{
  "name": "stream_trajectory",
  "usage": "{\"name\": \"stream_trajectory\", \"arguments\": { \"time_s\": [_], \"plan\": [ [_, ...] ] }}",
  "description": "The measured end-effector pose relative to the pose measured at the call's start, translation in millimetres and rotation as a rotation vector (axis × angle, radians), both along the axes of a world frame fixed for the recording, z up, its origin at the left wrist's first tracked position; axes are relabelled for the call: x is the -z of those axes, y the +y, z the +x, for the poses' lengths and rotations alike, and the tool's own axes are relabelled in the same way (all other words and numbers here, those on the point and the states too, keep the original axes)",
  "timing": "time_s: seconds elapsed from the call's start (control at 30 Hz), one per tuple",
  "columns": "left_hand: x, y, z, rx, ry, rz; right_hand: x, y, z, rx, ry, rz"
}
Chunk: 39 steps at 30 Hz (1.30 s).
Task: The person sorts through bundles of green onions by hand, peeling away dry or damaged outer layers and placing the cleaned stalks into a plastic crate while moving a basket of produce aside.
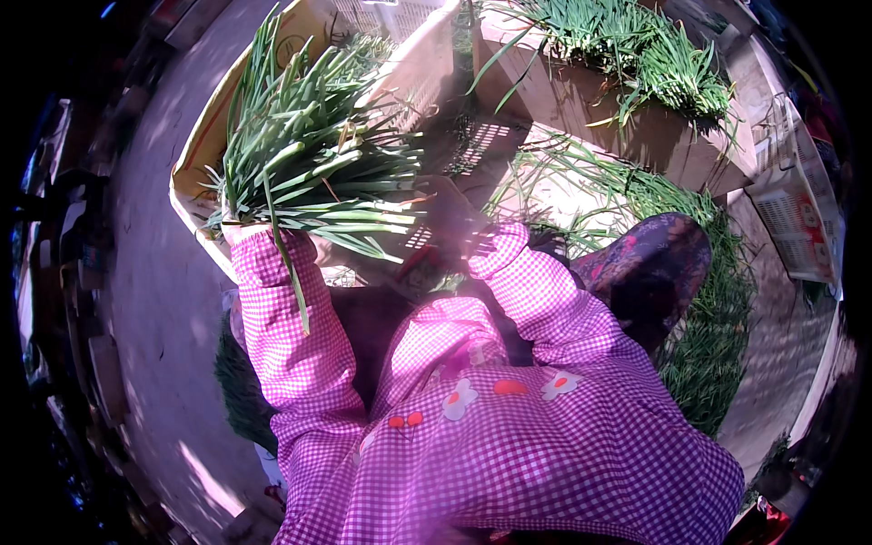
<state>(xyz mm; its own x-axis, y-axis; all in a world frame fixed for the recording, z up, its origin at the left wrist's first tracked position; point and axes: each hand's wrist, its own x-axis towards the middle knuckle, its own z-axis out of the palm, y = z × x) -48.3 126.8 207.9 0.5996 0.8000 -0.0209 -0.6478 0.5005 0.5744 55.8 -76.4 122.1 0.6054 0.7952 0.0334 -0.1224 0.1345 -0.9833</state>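
Observation:
A thick bunch of chives (318, 163), long and green with pale cut ends towards the right, lies over the end of my left forearm. The bunch covers nearly all of my left hand (238, 231), which appears to grip it from below; the fingers are hidden. One long leaf hangs down over the checked sleeve. My right hand (450, 211) is just right of the cut ends, in shadow and smeared by motion, so its fingers cannot be made out. Behind the bunch stands a pale plastic crate (186, 173) with a yellow inner side and greens inside.
More cut chives (636, 54) are heaped on a tan box (618, 109) at the far right. Loose chives (708, 336) lie on the ground around my right knee (649, 272). A white slatted crate (790, 227) stands at the right edge. Dusty concrete floor (168, 291) stretches along the left.

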Motion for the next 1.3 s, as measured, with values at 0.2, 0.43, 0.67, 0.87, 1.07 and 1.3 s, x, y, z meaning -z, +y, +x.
{"name": "stream_trajectory", "arguments": {
  "time_s": [0.2, 0.43, 0.67, 0.87, 1.07, 1.3],
  "plan": [
    [2.1, 3.6, 11.2, 0.049, -0.026, -0.010, 57.3, -30.7, 77.0, 0.106, 0.032, 0.155],
    [18.1, 66.7, -7.3, -0.038, 0.001, -0.032, -0.2, -51.3, 77.2, 0.085, 0.010, 0.033],
    [21.3, 45.6, -15.0, 0.097, -0.010, -0.021, -39.1, -22.8, 14.3, -0.100, 0.095, 0.243],
    [24.2, 47.0, -9.1, 0.177, -0.038, -0.028, -4.5, -69.9, 92.1, 0.516, -0.239, -0.364],
    [31.0, 56.1, -18.3, 0.202, -0.042, -0.026, -25.6, -77.8, 89.8, 0.103, -0.464, -0.227],
    [35.2, 53.8, -22.1, 0.281, -0.060, -0.026, -61.1, -40.1, 22.6, 0.157, -0.490, 0.060]
  ]
}}
